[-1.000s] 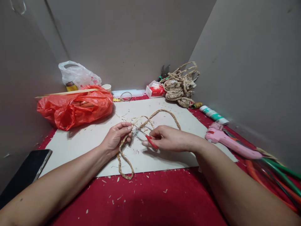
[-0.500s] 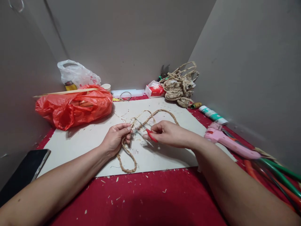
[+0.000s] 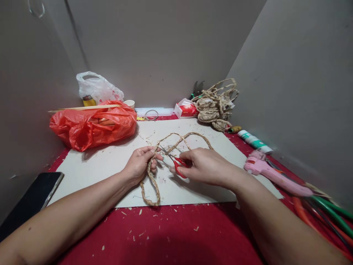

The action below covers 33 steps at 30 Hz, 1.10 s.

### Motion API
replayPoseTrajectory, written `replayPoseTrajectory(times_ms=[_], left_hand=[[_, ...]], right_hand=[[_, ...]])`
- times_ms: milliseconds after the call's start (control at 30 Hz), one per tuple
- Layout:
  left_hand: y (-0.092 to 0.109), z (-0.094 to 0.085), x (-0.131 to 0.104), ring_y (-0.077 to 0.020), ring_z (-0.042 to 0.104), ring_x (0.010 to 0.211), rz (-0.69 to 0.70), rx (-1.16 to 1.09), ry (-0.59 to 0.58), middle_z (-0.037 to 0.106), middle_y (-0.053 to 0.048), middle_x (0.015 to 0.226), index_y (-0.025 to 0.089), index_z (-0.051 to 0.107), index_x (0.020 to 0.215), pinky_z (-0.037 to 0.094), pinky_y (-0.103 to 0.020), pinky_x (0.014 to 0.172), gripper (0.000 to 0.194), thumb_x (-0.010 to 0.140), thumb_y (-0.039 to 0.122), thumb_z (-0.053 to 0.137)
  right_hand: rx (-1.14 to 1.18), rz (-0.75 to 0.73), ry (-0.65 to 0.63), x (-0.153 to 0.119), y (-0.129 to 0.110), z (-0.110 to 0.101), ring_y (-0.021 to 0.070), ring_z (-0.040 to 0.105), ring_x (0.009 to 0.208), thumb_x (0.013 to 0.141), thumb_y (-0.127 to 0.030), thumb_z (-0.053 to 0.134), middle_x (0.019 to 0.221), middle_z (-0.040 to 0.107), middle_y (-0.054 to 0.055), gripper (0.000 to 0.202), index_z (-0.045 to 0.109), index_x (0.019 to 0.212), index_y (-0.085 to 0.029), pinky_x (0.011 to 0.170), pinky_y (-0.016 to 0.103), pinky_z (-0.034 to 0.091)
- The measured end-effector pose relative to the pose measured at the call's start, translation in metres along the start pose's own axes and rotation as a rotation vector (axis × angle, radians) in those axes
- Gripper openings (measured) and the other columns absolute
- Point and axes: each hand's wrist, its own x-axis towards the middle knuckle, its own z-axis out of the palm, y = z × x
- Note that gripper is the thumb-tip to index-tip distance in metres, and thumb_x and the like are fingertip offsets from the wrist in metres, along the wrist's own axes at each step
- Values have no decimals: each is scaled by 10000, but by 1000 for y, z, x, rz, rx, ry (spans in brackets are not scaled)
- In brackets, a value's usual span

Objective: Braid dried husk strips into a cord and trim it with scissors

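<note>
My left hand (image 3: 142, 163) pinches a braided straw rope (image 3: 154, 189) near the middle of the white board (image 3: 91, 176). One loop of the rope hangs toward the board's front edge, and more of it curves away behind both hands. My right hand (image 3: 200, 165) grips the red handles of small scissors (image 3: 179, 166). Their thin metal blades point left, close to the rope just beside my left fingertips. Whether the blades touch the rope I cannot tell.
Left are a red plastic bag (image 3: 96, 125) and a black phone (image 3: 33, 198). Behind stand a white cup (image 3: 129, 103), a tissue pack (image 3: 186, 109) and coiled straw rope (image 3: 211, 110). A pink glue gun (image 3: 278, 176) and green-handled tools (image 3: 331, 209) lie right. Straw bits litter the red cloth (image 3: 165, 235).
The view has shifted slightly, so everything sits a little further right. The scissors' red handles are spread wider, and the rope at my left fingers has changed its lie.
</note>
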Motion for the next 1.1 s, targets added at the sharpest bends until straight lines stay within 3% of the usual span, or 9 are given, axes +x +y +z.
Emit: replayPoseTrajectory(times_ms=[133, 367, 600, 1100], left_hand=[[4, 0, -1, -27, 392, 376, -56, -70, 2, 610, -16, 664, 98, 573, 871, 328, -164, 371, 100, 783, 125, 534], [4, -1, 0, -21, 373, 362, -88, -107, -33, 615, -19, 670, 112, 552, 844, 294, -159, 354, 84, 760, 113, 562], [3, -2, -1, -20, 378, 344, -97, -66, -89, 639, -17, 689, 134, 535, 837, 304, -165, 354, 83, 775, 167, 579], [3, -2, -1, -26, 399, 363, -79, -56, -56, 648, -38, 687, 111, 564, 918, 301, -168, 370, 171, 756, 152, 600]], right_hand=[[-223, 50, 83, -1, -5, 1, 172, 548, 567, 770, -451, 481, 616, 622, 51, 307, 632, 695, -195, 509, 273, 231], [-319, 53, 119, -1, -10, 5, 241, 630, 663, 806, -468, 440, 681, 675, 107, 372, 668, 776, -176, 550, 297, 316], [-276, 10, 132, 0, -14, 8, 218, 616, 619, 798, -436, 458, 672, 674, 101, 340, 660, 733, -171, 536, 303, 310], [-161, 87, 112, 2, -7, 2, 162, 551, 577, 819, -368, 456, 648, 660, 45, 293, 666, 681, -218, 514, 273, 234]])
